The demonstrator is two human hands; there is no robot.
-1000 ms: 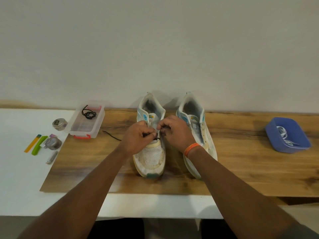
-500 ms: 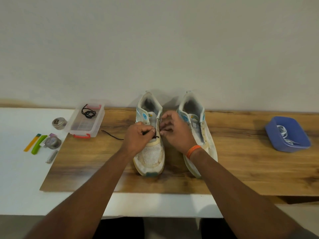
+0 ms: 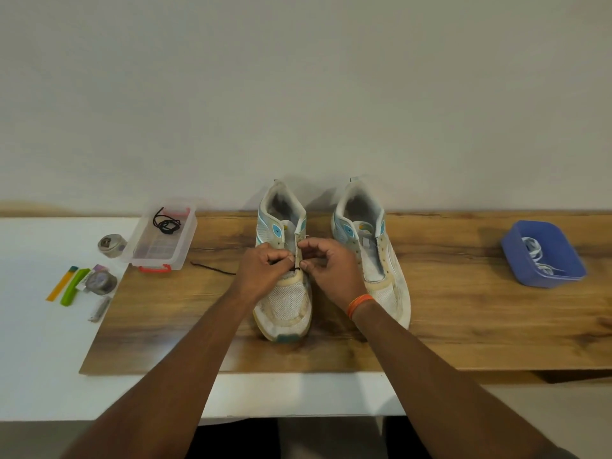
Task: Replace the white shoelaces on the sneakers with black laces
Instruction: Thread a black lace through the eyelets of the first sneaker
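A black lace (image 3: 295, 269) is pinched between the left hand (image 3: 265, 273) and the right hand (image 3: 326, 265), close together over the shoe (image 3: 284, 303) under them, so threading is likely just begun, and the lace must next be pulled through a hole.

My white bench (image 3: 39, 352) carries a wooden board (image 3: 463, 326) mid-frame: two sneakers (image 3: 286, 303) centre, clear box (image 3: 162, 240) left, blue tub (image 3: 543, 256) far right, small tools (image 3: 99, 281) left.
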